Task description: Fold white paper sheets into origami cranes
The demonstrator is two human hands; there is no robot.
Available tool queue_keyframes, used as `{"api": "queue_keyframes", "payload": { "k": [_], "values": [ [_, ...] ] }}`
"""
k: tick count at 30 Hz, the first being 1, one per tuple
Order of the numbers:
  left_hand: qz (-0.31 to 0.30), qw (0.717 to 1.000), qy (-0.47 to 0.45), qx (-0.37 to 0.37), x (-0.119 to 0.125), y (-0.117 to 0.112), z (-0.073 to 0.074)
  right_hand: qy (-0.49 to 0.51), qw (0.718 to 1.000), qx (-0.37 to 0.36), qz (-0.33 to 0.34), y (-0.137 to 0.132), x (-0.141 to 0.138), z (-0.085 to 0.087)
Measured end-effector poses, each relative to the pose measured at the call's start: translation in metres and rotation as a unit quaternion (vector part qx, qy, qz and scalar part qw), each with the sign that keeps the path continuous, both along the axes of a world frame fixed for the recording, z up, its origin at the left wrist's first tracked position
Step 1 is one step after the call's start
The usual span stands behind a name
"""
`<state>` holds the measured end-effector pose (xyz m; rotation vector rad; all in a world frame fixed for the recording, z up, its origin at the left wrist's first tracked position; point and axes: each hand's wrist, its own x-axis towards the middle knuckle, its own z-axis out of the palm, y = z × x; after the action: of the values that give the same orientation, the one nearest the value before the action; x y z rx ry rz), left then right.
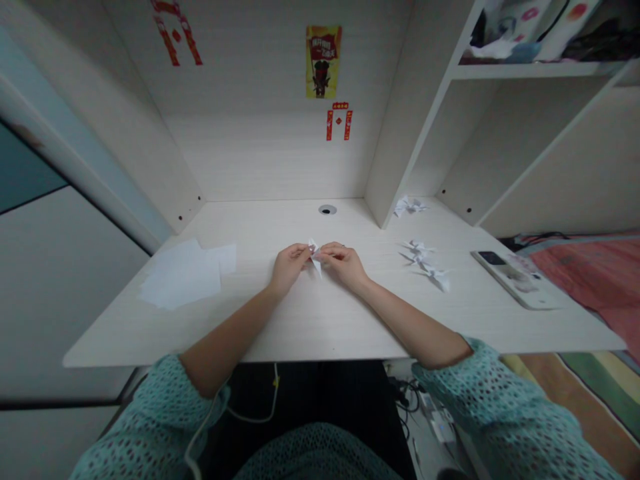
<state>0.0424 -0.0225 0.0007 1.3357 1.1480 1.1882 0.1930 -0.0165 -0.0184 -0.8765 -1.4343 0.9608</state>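
Between my two hands, just above the middle of the desk, is a small folded white paper figure, pointed at top and bottom. My left hand pinches its left side with thumb and forefinger. On its right side, the fingers of my right hand are closed on it too. Part of the figure is hidden by my fingertips. Several folded paper cranes lie on the desk to the right of my right hand. A spread of flat white paper sheets rests to the left of my left hand.
The white desk has a back panel with red stickers. More folded paper pieces sit by the upright divider. At the right lies a white phone-like case, near a red cloth. Cables hang below the desk.
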Motion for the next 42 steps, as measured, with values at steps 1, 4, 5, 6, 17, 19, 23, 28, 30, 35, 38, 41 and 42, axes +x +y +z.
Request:
{"api": "queue_keyframes", "payload": {
  "k": [1, 4, 5, 6, 17, 19, 23, 28, 30, 35, 38, 41, 42],
  "values": [
    [0.003, 1.000, -0.010, -0.003, 0.000, 0.000, 0.000, 0.010, 1.000, -0.013, 0.007, 0.000, -0.001, 0.000],
    [0.000, 1.000, -0.025, 0.001, -0.001, 0.000, 0.001, 0.055, 0.996, -0.073, 0.025, -0.002, -0.004, -0.001],
    [-0.005, 1.000, -0.027, 0.004, -0.002, 0.000, 0.001, 0.072, 0.993, -0.089, 0.027, -0.003, -0.006, -0.001],
    [-0.011, 1.000, -0.028, 0.007, -0.002, 0.000, 0.001, 0.088, 0.991, -0.100, 0.024, -0.004, -0.007, -0.001],
    [-0.022, 0.999, 0.006, 0.029, 0.000, -0.003, 0.005, 0.138, 0.985, -0.104, -0.019, -0.007, -0.009, 0.003],
    [-0.004, 0.999, 0.022, 0.031, 0.000, -0.003, 0.005, 0.127, 0.987, -0.101, -0.010, -0.009, -0.010, 0.004],
    [0.018, 0.999, 0.030, 0.041, 0.000, 0.000, 0.001, 0.111, 0.989, -0.094, -0.008, -0.011, -0.010, 0.005],
    [0.021, 0.999, 0.013, 0.041, -0.002, 0.001, -0.001, 0.118, 0.984, -0.131, 0.008, -0.008, -0.008, 0.005],
    [0.023, 0.999, 0.009, 0.041, -0.002, 0.000, 0.000, 0.099, 0.983, -0.154, 0.018, -0.007, -0.006, 0.003],
    [0.026, 0.999, 0.005, 0.040, 0.000, -0.004, 0.007, 0.042, 0.987, -0.155, 0.031, -0.005, -0.004, 0.000],
    [0.019, 0.999, 0.002, 0.035, 0.000, -0.005, 0.008, 0.032, 0.989, -0.141, 0.022, -0.006, -0.004, 0.000],
    [0.002, 0.999, 0.019, 0.035, -0.001, -0.004, 0.007, 0.022, 0.991, -0.129, 0.016, -0.006, -0.003, 0.001],
    [-0.004, 0.999, 0.024, 0.038, -0.002, -0.004, 0.006, 0.018, 0.992, -0.126, 0.014, -0.006, -0.003, 0.001]
  ]
}}
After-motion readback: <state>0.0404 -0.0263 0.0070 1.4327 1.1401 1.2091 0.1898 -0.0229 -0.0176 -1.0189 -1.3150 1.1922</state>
